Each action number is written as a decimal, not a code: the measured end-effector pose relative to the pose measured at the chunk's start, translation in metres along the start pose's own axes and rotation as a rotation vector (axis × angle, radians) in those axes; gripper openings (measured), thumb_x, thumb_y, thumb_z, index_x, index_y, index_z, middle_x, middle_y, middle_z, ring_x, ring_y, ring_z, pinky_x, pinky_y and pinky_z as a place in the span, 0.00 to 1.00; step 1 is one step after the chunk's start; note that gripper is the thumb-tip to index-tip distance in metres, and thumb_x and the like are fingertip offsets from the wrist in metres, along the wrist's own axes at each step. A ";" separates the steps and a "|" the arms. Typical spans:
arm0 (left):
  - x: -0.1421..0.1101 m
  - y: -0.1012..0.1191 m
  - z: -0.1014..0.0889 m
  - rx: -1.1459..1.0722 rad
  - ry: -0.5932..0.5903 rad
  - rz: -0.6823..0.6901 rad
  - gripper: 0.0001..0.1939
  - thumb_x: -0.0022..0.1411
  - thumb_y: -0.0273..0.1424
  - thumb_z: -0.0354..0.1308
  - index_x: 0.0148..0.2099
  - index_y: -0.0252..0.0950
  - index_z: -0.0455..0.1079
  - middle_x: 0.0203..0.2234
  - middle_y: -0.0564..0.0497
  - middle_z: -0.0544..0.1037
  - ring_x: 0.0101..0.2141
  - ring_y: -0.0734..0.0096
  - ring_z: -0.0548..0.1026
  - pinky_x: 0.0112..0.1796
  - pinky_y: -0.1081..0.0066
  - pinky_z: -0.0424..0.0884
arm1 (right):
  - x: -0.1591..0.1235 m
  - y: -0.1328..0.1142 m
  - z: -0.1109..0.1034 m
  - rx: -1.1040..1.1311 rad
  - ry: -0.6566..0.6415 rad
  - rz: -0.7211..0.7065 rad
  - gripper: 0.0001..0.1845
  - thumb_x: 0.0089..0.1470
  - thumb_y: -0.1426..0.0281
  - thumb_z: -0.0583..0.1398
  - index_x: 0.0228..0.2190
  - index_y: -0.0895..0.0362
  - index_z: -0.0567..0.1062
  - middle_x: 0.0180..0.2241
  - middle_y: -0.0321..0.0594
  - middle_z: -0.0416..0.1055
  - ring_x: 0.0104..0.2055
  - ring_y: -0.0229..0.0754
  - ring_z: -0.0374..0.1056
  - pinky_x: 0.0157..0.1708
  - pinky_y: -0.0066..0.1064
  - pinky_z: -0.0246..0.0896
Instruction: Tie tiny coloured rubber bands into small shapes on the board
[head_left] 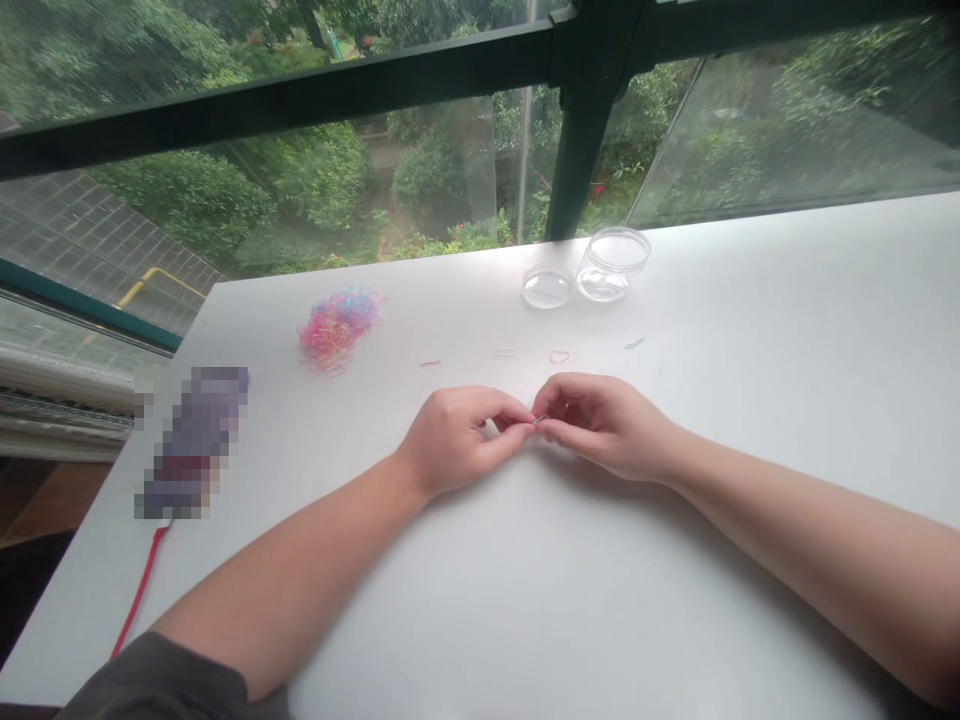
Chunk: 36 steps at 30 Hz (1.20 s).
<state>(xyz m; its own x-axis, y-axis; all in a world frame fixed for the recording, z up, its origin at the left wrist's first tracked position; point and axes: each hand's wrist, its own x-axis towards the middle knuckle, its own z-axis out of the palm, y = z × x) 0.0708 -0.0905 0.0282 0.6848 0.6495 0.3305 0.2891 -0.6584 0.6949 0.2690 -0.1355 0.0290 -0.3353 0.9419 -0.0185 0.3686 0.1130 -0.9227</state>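
My left hand (459, 436) and my right hand (600, 422) meet at the middle of the white table (525, 600), fingertips pinched together. Between them sits a tiny dark item (538, 419), too small to name; both hands pinch it. Beyond the hands lie three loose small rubber bands: a pink one (559, 356), a pale one (505, 352) and a green one (634, 343). A heap of colourful rubber bands (337, 325) lies at the back left.
A clear round jar (613, 264) and its clear lid (547, 287) stand at the table's far edge by the window. A blurred-out flat object (193, 440) with a red cord (141, 590) lies at the left edge. Another tiny pink band (430, 363) lies nearby.
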 end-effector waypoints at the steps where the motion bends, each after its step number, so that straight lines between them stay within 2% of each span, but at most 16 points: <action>1: 0.000 0.000 0.000 0.002 0.001 0.003 0.04 0.57 0.28 0.57 0.32 0.36 0.74 0.25 0.53 0.79 0.26 0.76 0.74 0.29 0.76 0.69 | 0.000 0.000 0.000 -0.001 0.007 0.002 0.05 0.53 0.68 0.58 0.30 0.58 0.71 0.24 0.35 0.68 0.24 0.33 0.60 0.22 0.25 0.55; 7: 0.001 0.001 -0.001 -0.016 0.000 -0.043 0.04 0.56 0.27 0.58 0.31 0.35 0.73 0.25 0.52 0.78 0.26 0.77 0.73 0.27 0.76 0.67 | 0.000 0.001 0.001 -0.007 0.037 0.008 0.06 0.53 0.69 0.58 0.28 0.58 0.71 0.23 0.35 0.68 0.22 0.33 0.59 0.21 0.24 0.53; 19: 0.001 -0.002 -0.002 -0.117 -0.022 -0.157 0.04 0.56 0.28 0.57 0.30 0.34 0.72 0.22 0.53 0.75 0.23 0.79 0.68 0.24 0.78 0.63 | -0.001 0.001 -0.001 -0.075 0.050 -0.030 0.04 0.53 0.73 0.55 0.27 0.57 0.68 0.24 0.35 0.67 0.24 0.34 0.60 0.24 0.26 0.56; 25: 0.002 -0.004 -0.004 -0.248 -0.073 -0.239 0.05 0.56 0.29 0.57 0.31 0.33 0.71 0.22 0.53 0.74 0.22 0.80 0.67 0.23 0.78 0.62 | -0.002 0.000 -0.002 0.058 -0.002 -0.011 0.06 0.50 0.75 0.57 0.24 0.56 0.65 0.21 0.32 0.61 0.21 0.32 0.55 0.20 0.25 0.52; 29: 0.003 -0.008 -0.007 -0.356 -0.068 -0.288 0.07 0.57 0.31 0.57 0.30 0.32 0.68 0.22 0.52 0.72 0.22 0.79 0.66 0.23 0.77 0.63 | -0.001 0.003 -0.006 0.172 0.037 0.025 0.07 0.48 0.75 0.58 0.23 0.56 0.63 0.22 0.34 0.64 0.24 0.35 0.61 0.23 0.27 0.56; 32: 0.001 -0.007 -0.006 -0.298 -0.111 -0.241 0.06 0.56 0.32 0.58 0.33 0.33 0.69 0.24 0.51 0.74 0.23 0.78 0.68 0.24 0.76 0.64 | 0.000 0.004 -0.006 0.181 0.033 0.024 0.07 0.48 0.75 0.58 0.23 0.56 0.63 0.22 0.35 0.65 0.24 0.35 0.61 0.24 0.27 0.56; 36: 0.000 -0.004 -0.002 -0.215 -0.120 -0.132 0.14 0.51 0.34 0.63 0.40 0.35 0.71 0.32 0.49 0.77 0.28 0.75 0.72 0.28 0.75 0.67 | -0.001 0.003 -0.001 0.090 0.006 -0.016 0.06 0.48 0.75 0.57 0.23 0.56 0.64 0.19 0.31 0.59 0.21 0.32 0.55 0.20 0.25 0.51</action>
<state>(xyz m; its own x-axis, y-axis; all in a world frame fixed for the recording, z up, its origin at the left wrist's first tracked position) 0.0684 -0.0871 0.0265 0.7286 0.6663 0.1588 0.2416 -0.4669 0.8507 0.2716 -0.1360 0.0272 -0.3350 0.9422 -0.0015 0.2837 0.0994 -0.9537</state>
